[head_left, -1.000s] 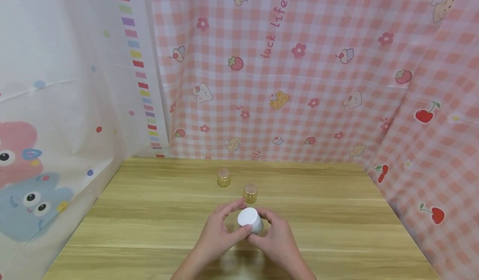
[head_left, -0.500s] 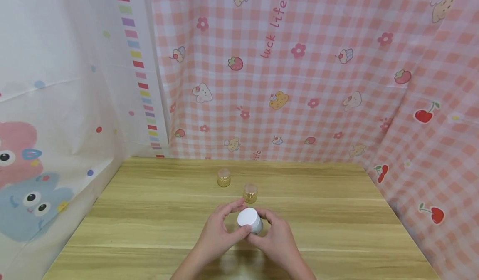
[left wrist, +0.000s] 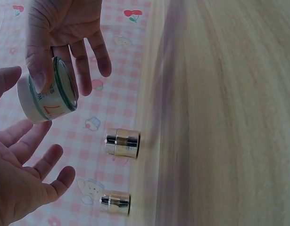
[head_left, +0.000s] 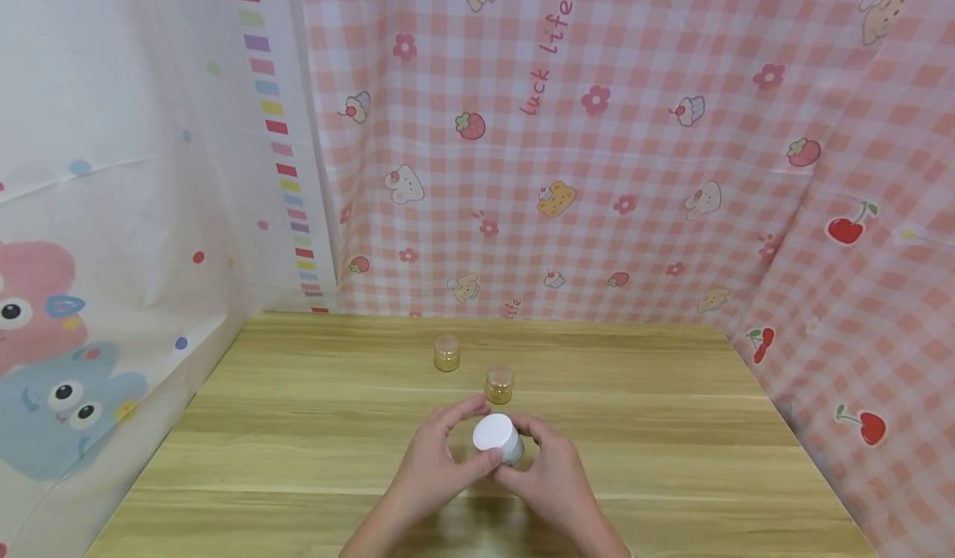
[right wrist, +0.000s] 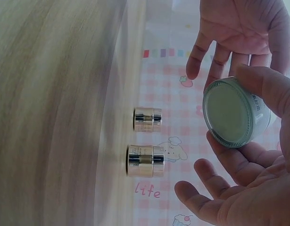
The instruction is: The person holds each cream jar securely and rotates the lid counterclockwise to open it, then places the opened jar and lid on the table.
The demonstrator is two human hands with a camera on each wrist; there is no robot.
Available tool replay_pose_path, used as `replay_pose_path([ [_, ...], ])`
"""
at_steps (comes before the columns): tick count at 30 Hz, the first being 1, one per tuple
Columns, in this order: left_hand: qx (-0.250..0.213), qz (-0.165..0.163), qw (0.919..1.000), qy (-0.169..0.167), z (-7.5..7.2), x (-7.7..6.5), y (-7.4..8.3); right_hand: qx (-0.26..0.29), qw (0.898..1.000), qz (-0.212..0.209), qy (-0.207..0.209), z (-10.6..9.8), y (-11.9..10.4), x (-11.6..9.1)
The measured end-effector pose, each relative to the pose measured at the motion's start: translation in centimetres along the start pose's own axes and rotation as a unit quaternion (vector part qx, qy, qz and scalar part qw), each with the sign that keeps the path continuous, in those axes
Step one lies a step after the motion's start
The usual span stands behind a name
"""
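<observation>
A small glass jar (right wrist: 244, 115) with a white lid (head_left: 494, 432) is held tilted above the table between both hands. My right hand (head_left: 552, 467) grips the glass body, thumb on one side and forefinger on the other. Around the lid, my left hand (head_left: 436, 463) has its thumb at the near edge and a finger at the far side. Printed lettering shows on the jar wall in the left wrist view. Just beyond the hands stands a shiny gold jar (head_left: 499, 385). A second gold jar (head_left: 447, 354) stands farther back and to the left.
The wooden table (head_left: 634, 434) runs back to a pink checked cloth (head_left: 597, 152) hanging behind it. A white cloth (head_left: 134, 168) with cartoon figures hangs on the left, and more checked cloth on the right.
</observation>
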State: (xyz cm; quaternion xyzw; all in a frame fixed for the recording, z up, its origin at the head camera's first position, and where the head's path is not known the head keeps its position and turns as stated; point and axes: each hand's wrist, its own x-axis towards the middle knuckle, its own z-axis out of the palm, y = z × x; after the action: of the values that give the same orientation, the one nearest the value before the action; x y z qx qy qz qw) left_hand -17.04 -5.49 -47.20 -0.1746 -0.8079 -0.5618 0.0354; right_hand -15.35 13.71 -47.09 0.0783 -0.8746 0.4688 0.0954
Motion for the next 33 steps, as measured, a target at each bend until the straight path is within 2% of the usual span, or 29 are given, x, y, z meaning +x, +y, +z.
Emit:
replay_pose_path([
  [5, 0.003, 0.011, 0.9999, -0.007, 0.00, 0.04, 0.04, 0.001, 1.000, -0.001, 0.002, -0.03, -0.01, 0.00],
  [15, 0.004, 0.006, 0.9999, -0.008, 0.03, 0.06, 0.26, 0.003, 1.000, -0.003, 0.002, -0.09, 0.04, -0.03],
  [22, 0.011, -0.008, 0.9999, 0.003, 0.08, 0.00, 0.27, -0.002, 1.000, 0.000, 0.002, -0.04, 0.07, -0.03],
  [33, 0.004, 0.004, 1.0000, -0.007, 0.09, 0.04, 0.14, -0.007, 1.000, -0.003, 0.002, 0.04, 0.22, -0.02],
])
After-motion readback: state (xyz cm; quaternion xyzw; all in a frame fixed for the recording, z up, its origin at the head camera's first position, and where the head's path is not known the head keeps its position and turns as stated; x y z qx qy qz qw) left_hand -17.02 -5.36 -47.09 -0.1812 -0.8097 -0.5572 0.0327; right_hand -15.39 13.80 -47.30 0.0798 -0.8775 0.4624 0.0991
